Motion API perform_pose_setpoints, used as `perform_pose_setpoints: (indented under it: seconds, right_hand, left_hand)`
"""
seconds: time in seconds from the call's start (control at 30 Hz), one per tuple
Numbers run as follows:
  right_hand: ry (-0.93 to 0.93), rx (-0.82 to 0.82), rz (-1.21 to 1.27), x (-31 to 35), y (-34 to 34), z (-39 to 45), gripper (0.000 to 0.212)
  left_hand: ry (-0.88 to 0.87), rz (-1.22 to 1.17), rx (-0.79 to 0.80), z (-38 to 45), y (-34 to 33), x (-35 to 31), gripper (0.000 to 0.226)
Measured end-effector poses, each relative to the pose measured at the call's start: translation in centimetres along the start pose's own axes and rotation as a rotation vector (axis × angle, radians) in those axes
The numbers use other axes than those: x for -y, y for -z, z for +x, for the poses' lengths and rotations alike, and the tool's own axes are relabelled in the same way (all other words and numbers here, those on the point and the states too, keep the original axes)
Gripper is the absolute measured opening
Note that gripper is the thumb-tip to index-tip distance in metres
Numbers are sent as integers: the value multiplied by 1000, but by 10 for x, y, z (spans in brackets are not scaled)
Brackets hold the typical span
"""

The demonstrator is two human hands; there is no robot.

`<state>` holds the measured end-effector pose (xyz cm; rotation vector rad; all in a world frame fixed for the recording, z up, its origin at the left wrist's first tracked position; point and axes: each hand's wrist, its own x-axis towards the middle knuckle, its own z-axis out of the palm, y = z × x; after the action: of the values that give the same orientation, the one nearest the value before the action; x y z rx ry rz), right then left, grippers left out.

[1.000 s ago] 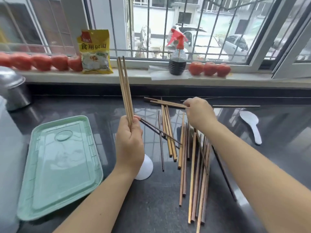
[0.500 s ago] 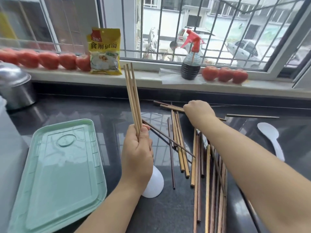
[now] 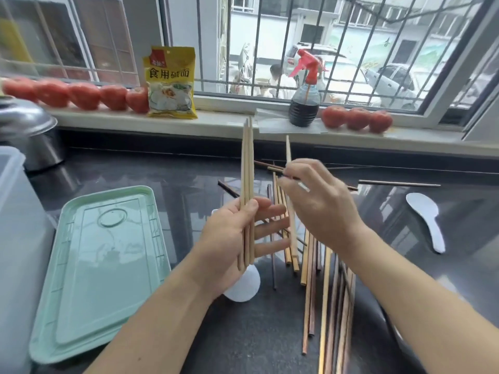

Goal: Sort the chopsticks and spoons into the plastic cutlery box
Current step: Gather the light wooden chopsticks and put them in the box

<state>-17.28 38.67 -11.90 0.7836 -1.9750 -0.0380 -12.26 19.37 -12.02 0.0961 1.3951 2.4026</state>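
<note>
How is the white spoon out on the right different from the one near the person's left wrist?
The white spoon on the right lies fully in view on the dark counter, handle and bowl both showing; the spoon by the left wrist is mostly hidden behind the left hand, with only a rounded end visible. The right spoon lies apart from the loose chopsticks; the other sits right beside them. Both are white and rest on the counter.
</note>
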Motion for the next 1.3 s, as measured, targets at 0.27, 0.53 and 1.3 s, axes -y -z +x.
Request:
perform_pose_setpoints:
  seconds: [0.27, 0.53, 1.3]
  right_hand:
    - [162, 139, 1, 12, -9, -10, 43]
    - [-733, 422, -34, -47, -29, -21, 57]
    - [-359, 725, -249, -73, -83, 4, 31]
  left_hand:
    - [155, -89, 206, 3, 7, 9, 29]
    - [-26, -177, 31, 11, 16, 8, 27]
    - [-63, -158, -120, 12, 18, 7, 28]
